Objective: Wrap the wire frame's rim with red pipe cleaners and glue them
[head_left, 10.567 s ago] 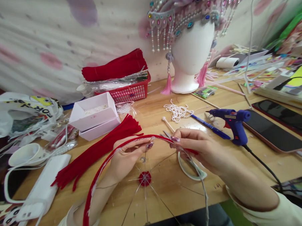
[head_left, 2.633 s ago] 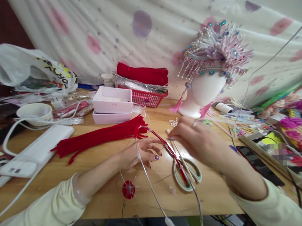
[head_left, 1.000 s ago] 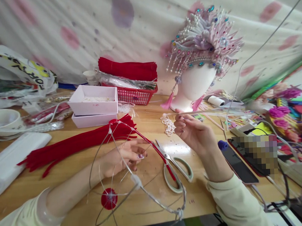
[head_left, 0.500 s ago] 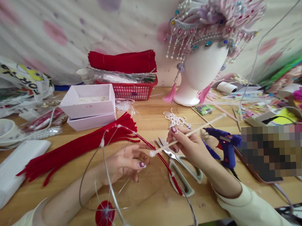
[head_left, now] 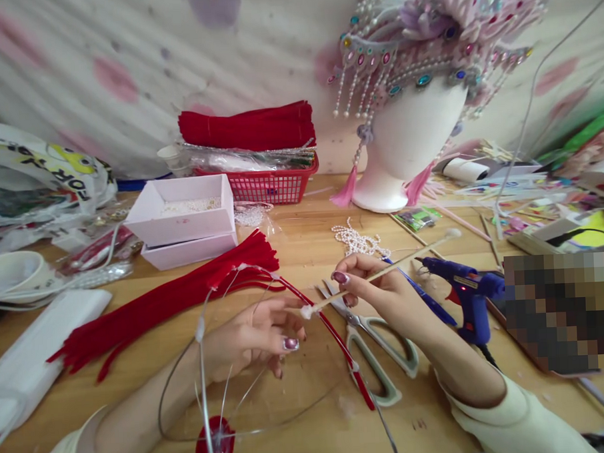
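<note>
My right hand (head_left: 369, 283) pinches a pale thin stick (head_left: 408, 256) with a whitish lump on each end. The stick's lower end is close to my left fingers and crosses the red-wrapped arc of a wire frame (head_left: 331, 329); whether they touch I cannot tell. My left hand (head_left: 259, 335) reaches inside the frame, its fingers loosely curved and apart, with nothing visible held. Grey wires of the frame loop around my left forearm, and a red disc (head_left: 215, 444) sits at their crossing. Behind the arc lie open scissors (head_left: 382, 350) with pale handles.
A bundle of red strips (head_left: 170, 306) lies behind my left hand. White boxes (head_left: 182, 222) and a red basket (head_left: 275, 187) stand farther back. A foam head (head_left: 408, 135) wears a pink beaded headdress. To the right are a blue glue gun (head_left: 465, 289) and white bead strings (head_left: 357, 241).
The camera view has shifted slightly, so the table things appear a little lower, many farther right. Both hands keep nearly the same pose, with the stick still in my right hand.
</note>
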`<state>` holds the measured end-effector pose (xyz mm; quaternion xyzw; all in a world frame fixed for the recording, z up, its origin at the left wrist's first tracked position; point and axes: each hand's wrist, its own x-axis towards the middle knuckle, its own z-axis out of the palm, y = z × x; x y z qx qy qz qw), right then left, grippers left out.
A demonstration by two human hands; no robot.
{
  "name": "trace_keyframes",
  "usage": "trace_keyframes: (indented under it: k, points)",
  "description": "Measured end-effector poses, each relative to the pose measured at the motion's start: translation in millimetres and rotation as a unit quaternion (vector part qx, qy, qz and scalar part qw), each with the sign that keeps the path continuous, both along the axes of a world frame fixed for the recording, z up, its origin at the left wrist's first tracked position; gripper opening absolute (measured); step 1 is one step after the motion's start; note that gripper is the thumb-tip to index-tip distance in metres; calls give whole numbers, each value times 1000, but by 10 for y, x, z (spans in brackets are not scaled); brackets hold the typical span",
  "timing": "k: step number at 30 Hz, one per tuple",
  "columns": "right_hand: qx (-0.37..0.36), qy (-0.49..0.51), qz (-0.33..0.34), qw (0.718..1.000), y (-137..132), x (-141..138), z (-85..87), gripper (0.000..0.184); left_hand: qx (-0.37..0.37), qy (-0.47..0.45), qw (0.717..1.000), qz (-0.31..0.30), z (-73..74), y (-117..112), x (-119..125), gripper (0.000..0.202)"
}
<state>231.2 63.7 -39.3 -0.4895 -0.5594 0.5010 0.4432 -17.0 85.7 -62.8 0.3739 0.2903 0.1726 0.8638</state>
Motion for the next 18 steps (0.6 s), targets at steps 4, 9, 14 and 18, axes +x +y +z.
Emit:
trace_keyframes:
  k: [4,9,14,18]
  points:
    - [-8,5,-1,1000,17,-5,7,31,7,8,1000,-4,-1,-7,-2,56]
    - [-18,4,-16,1000,10,-16,10,26,7,30,999,-9,17,-8,5,64]
    - [-13,1,-8,1000,15,-19,19,26,17,40,999,-10,28,-14,7,65]
    - [-12,20,-1,1000,19,-11,-4,25,23,36,999,-19,14,-17,-4,61]
